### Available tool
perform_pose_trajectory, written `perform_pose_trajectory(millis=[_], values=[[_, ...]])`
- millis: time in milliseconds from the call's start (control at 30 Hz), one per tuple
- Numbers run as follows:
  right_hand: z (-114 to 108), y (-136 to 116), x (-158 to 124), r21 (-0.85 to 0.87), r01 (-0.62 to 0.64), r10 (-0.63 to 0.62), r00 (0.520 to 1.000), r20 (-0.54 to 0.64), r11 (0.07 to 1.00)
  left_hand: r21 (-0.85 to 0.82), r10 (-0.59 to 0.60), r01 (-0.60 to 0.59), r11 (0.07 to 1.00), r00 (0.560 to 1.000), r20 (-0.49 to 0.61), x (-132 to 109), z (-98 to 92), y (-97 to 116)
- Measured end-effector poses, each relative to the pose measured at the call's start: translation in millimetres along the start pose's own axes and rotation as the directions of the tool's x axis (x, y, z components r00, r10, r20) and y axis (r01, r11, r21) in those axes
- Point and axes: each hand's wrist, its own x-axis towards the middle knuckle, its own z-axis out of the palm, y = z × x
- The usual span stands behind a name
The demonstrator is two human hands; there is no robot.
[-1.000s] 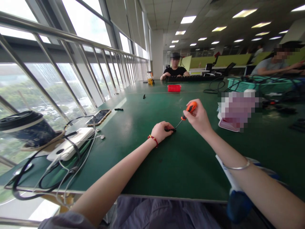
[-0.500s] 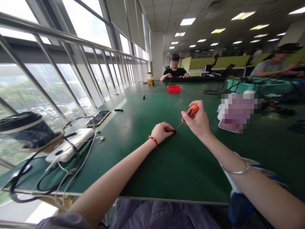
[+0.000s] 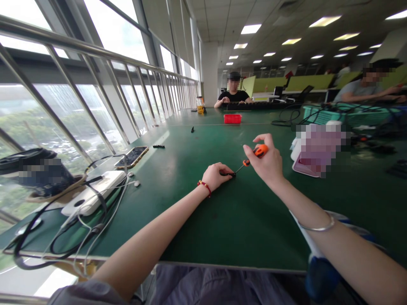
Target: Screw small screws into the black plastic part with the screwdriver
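My left hand [image 3: 215, 175] rests closed on the green table [image 3: 222, 220], pinching a small black part [image 3: 227, 173] against the surface. My right hand [image 3: 266, 163] grips an orange-handled screwdriver [image 3: 257, 152], slanted down to the left. Its tip meets the black part at my left fingertips. A red bead bracelet sits on my left wrist and a silver bangle on my right forearm.
A phone [image 3: 132, 156], a white device [image 3: 93, 195] and tangled cables [image 3: 63, 237] lie at the left near the railing. A red tray [image 3: 232, 118] stands far ahead. Small black pieces [image 3: 158, 146] lie mid-table. A person [image 3: 233, 91] sits at the far end; another is at the right.
My right hand has shifted slightly right and rolled the screwdriver handle in its fingers. The left hand stays on the black part.
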Motion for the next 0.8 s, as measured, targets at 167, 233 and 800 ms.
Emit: perform_pose_trajectory(millis=[167, 233, 800], values=[[1.4, 0.6, -0.2, 0.118, 0.048, -0.054, 0.998, 0.043, 0.992, -0.009, -0.015, 0.015, 1.0, 1.0, -0.003, 1.0, 0.0, -0.1], [0.6, 0.7, -0.9, 0.105, 0.067, -0.072, 0.996, 0.045, 0.992, -0.01, -0.022, 0.022, 1.0, 1.0, 0.0, 1.3, 0.0, -0.3], [-2.7, -1.5, -1.3, 0.036, 0.133, -0.134, 0.991, 0.023, 0.99, -0.009, -0.001, 0.001, 1.0, 1.0, 0.001, 1.0, 0.0, -0.8]])
